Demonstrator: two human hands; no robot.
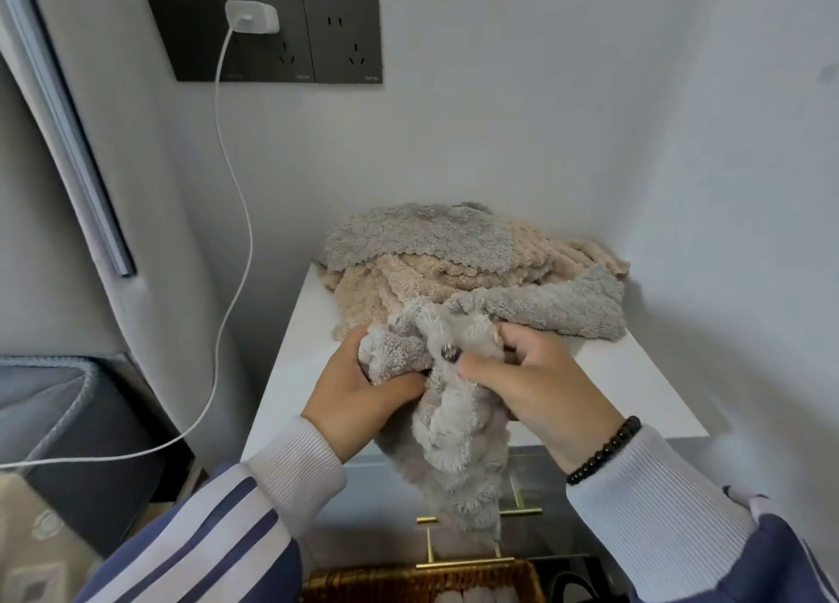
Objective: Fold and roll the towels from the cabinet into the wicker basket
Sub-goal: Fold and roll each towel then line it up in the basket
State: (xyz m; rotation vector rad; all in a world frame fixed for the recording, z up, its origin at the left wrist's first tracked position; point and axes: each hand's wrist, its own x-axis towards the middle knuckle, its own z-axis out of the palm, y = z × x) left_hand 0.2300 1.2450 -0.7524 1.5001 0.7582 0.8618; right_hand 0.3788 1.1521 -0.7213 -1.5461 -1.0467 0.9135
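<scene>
**Grey towel bunched in both hands above the cabinet edge**

A fluffy grey towel [447,402] is gripped by both hands over the front edge of the white cabinet top [290,330]. The left hand [363,389] is clenched around a wad of pile on one side; the right hand [535,389] is pinched onto the cloth near a small dark snap button [449,353], a beaded bracelet [604,450] showing at its wrist. The rest of the towel is left hanging limp towards the wicker basket [422,580] below, where pale rolls seem to be stowed already.

Further back, a heap of grey and beige towels [454,266] is piled against the wall.

The cloth is judged light, soft and utterly floppy: no shape is kept unless it is laid flat. A fistful gives little control, so two corners along one hem are best found and pinched, and the piece spread out on the bare cabinet top before any folding is attempted. The button is likely to make a lump in the roll.
</scene>
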